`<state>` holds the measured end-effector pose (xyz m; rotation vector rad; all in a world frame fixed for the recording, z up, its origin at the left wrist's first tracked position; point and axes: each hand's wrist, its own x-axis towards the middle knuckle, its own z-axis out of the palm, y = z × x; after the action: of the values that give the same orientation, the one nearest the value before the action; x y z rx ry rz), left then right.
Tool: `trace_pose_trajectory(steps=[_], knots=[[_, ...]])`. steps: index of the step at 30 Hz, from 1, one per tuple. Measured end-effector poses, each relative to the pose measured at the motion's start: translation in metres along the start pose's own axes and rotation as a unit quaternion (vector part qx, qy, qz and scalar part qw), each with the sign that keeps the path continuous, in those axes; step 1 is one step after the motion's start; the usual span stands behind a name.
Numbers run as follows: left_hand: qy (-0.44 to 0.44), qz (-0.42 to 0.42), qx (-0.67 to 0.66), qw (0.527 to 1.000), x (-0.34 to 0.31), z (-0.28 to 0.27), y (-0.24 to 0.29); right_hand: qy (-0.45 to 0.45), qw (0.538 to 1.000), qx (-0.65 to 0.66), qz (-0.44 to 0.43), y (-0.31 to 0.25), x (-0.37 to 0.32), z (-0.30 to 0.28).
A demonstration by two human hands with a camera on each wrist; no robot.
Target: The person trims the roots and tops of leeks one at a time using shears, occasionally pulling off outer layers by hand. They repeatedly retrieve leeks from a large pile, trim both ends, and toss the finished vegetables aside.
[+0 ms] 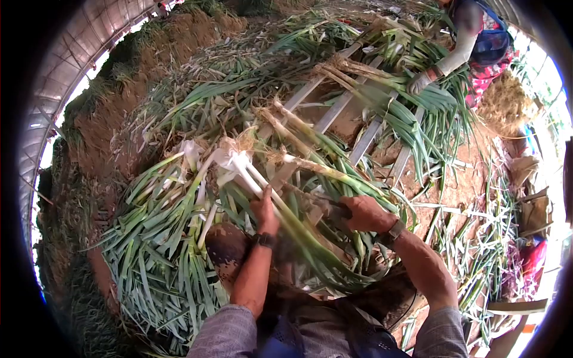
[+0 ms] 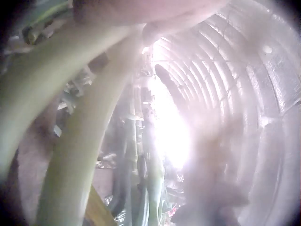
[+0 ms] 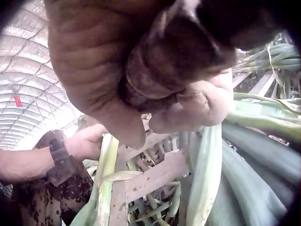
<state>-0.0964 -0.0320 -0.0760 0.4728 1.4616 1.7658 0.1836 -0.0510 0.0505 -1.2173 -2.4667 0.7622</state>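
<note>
My left hand grips leeks by their pale stems. These leeks point their roots up and away, and their green leaves trail toward my lap. Two stems pass close below the left hand in the left wrist view. My right hand curls around the round dark handle of a tool. A blurred, flat brownish length extends from that handle toward the left-hand leeks; its tip is indistinct. Soil-stained leeks lie just beyond the right hand, roots facing left.
A wooden slatted rack supports more leeks. Peeled leeks with white stems are piled at my left. Another person's gloved hand rests on leeks at the upper right. Loose leaves cover the ground to my right.
</note>
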Motion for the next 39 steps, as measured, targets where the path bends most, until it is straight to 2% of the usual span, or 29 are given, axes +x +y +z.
trace_pose_trajectory(steps=[2, 4, 5, 6, 7, 8, 9, 10, 14, 17, 19, 20, 22, 23, 25, 29, 31, 34, 38, 39], knots=[[-0.007, 0.004, -0.018, 1.000, -0.008, 0.004, 0.012, 0.000, 1.000, 0.001, 0.008, 0.001, 0.000, 0.001], [-0.084, -0.073, -0.075, 0.991, -0.020, 0.011, 0.028, -0.021, 0.999, -0.002, 0.043, 0.000, 0.002, 0.003], [-0.095, -0.089, -0.047, 0.990, -0.015, 0.010, 0.025, -0.018, 0.999, -0.002, 0.045, -0.001, 0.004, 0.002], [-0.099, -0.089, -0.047, 0.990, -0.014, 0.006, 0.021, 0.030, 0.999, -0.012, 0.030, -0.002, 0.006, 0.000], [-0.174, -0.100, -0.066, 0.977, -0.013, 0.003, 0.017, 0.077, 0.997, -0.022, 0.014, -0.003, 0.007, -0.002], [-0.246, -0.110, -0.085, 0.959, -0.015, 0.002, 0.017, 0.079, 0.996, -0.024, 0.015, 0.000, 0.009, 0.001], [-0.270, -0.107, -0.094, 0.952, -0.015, 0.001, 0.017, 0.098, 0.995, -0.027, -0.012, 0.004, 0.012, 0.004], [-0.270, -0.106, -0.093, 0.952, -0.015, 0.000, 0.017, 0.117, 0.992, -0.029, -0.039, 0.006, 0.014, 0.008], [-0.303, -0.143, -0.165, 0.927, -0.008, -0.006, 0.012, 0.128, 0.990, -0.039, -0.038, -0.009, 0.017, 0.001], [-0.308, -0.174, -0.196, 0.915, 0.000, -0.011, 0.002, 0.154, 0.988, 0.006, -0.014, -0.029, 0.018, -0.009], [-0.304, -0.187, -0.210, 0.910, 0.004, -0.014, -0.007, 0.153, 0.987, 0.022, 0.051, -0.036, 0.018, -0.016], [-0.311, -0.186, -0.196, 0.911, 0.003, -0.012, -0.007, 0.153, 0.987, 0.021, 0.051, -0.030, 0.018, -0.011], [-0.319, -0.186, -0.180, 0.912, -0.001, -0.011, 0.000, 0.173, 0.984, -0.028, -0.019, -0.011, 0.016, 0.002], [-0.328, -0.190, -0.199, 0.904, -0.004, -0.010, 0.006, 0.175, 0.984, -0.028, -0.016, -0.010, 0.012, 0.000], [-0.357, -0.174, -0.221, 0.891, -0.006, -0.007, 0.012, 0.059, 0.996, -0.058, 0.045, -0.008, 0.005, -0.005], [-0.335, -0.176, -0.202, 0.903, -0.002, -0.009, -0.002, 0.109, 0.990, -0.023, 0.085, -0.014, 0.004, -0.011], [-0.348, -0.188, -0.210, 0.894, -0.005, -0.006, 0.005, 0.168, 0.986, 0.011, -0.003, -0.009, 0.004, -0.009], [-0.339, -0.200, -0.209, 0.895, -0.003, -0.005, 0.005, 0.135, 0.990, -0.031, -0.034, -0.001, 0.002, -0.001], [-0.324, -0.199, -0.227, 0.896, -0.007, -0.006, 0.009, 0.167, 0.985, -0.012, -0.040, -0.022, -0.001, -0.015], [-0.316, -0.193, -0.198, 0.908, -0.007, -0.005, 0.007, 0.165, 0.985, -0.013, -0.042, -0.019, 0.000, -0.013]])
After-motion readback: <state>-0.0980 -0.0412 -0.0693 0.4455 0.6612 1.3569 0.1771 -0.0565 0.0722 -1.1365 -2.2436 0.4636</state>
